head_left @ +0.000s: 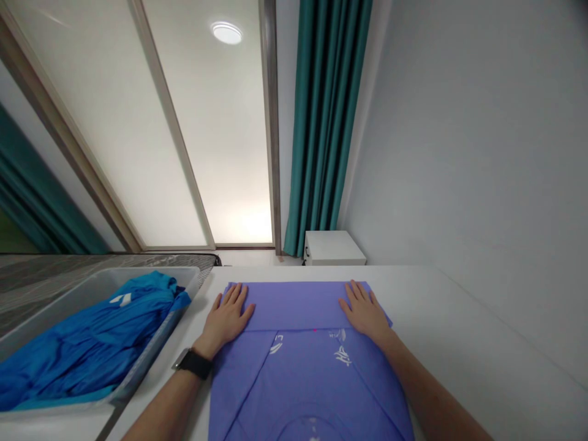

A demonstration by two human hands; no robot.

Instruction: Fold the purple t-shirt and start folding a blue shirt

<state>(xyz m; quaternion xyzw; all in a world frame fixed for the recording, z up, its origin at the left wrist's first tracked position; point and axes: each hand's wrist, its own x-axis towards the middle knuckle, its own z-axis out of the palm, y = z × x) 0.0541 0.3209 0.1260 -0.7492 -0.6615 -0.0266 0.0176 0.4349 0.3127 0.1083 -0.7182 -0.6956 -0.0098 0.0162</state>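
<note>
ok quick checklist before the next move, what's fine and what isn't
1. Left hand flat on the purple garment, near its far left corner: ok.
2. Right hand flat near the far right corner: ok.
3. Far band smooth between the hands: ok.
4. Garment's near edge in view: not ok, cut off by the picture.
5. Underside free of creases: cannot tell, hidden.
6. Blue clothes kept apart, in the bin: ok.

The left forearm and right forearm reach forward, with the left hand and right hand well apart, palm down, fingers extended, thumbs angled inward
</note>
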